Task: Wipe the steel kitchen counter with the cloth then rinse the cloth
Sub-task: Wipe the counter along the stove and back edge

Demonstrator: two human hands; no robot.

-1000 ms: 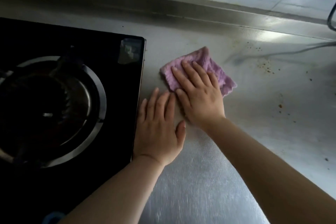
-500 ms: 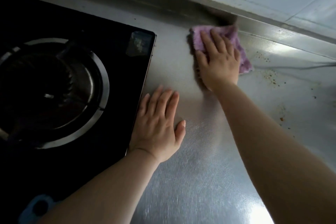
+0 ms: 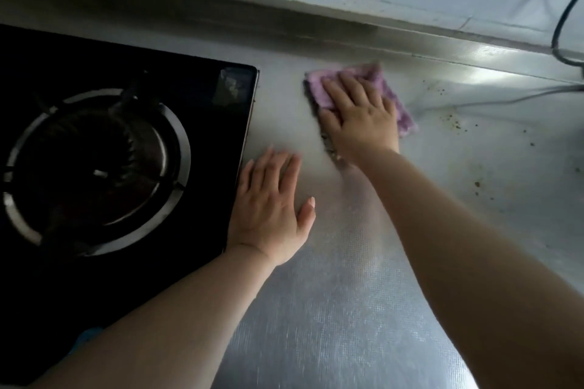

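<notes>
Your right hand (image 3: 360,117) lies flat, fingers spread, pressing the purple cloth (image 3: 316,88) onto the steel counter (image 3: 347,309), near the back lip w/ the wall; cloth edges show past the fingertips & on the hand's right side. Your left hand (image 3: 271,208) is open too, palm down on bare steel, grasping nothing, its outer edge just beside the black glass gas hob (image 3: 158,88). The hob w/ its burner ring (image 3: 94,170) takes up the whole left side, so its raised edge bounds the counter there. Right of the cloth, brown crumbs & specks (image 3: 455,123) are scattered over the steel. A black cable (image 3: 565,22) loops down the wall at far right, well apart from the cloth.
</notes>
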